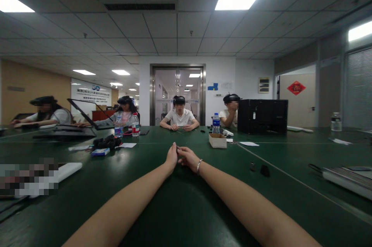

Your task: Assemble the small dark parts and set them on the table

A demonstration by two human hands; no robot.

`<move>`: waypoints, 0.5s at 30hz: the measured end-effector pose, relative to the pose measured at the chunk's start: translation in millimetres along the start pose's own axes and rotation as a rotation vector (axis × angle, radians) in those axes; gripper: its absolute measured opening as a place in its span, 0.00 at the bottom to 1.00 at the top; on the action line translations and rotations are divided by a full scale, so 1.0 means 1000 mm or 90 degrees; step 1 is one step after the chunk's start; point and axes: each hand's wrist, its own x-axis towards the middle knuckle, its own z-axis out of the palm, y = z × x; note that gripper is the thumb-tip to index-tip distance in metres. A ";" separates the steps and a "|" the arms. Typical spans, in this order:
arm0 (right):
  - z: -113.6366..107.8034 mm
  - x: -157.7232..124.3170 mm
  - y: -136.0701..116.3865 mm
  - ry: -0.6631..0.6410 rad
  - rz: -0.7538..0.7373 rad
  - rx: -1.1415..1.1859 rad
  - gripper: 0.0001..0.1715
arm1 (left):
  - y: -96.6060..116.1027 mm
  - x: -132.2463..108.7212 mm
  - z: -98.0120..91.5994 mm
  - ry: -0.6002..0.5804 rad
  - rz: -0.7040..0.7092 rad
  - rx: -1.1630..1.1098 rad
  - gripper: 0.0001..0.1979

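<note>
My left hand (172, 155) and my right hand (188, 158) meet at the middle of the green table (180, 208), in the centre of the head view. The left fingers are pressed together with the palm turned inward. My right thumb and forefinger pinch toward the left fingers, and the other right fingers curl below. A tiny dark piece (178, 148) shows between the two hands, too small to name and mostly hidden by the fingers. Around my right wrist sits a silver bracelet (199, 166).
An open cardboard box (217, 141) stands beyond my right hand, near a water bottle (216, 123) and a black case (262, 116). Left are a blue-white box (100, 152), bottles and a tilted laptop (90, 113). Several people sit across the table; one person (179, 117) faces me.
</note>
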 end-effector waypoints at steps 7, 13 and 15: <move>-0.005 -0.013 -0.036 -0.220 0.032 -0.458 0.29 | 0.020 0.012 -0.025 0.001 -0.064 0.136 0.18; -0.098 -0.052 -0.089 -0.066 -0.049 -1.063 0.19 | 0.051 -0.006 -0.136 -0.188 0.103 0.784 0.19; -0.141 -0.072 -0.093 0.044 0.029 -1.117 0.24 | 0.063 -0.019 -0.183 -0.185 0.123 0.958 0.22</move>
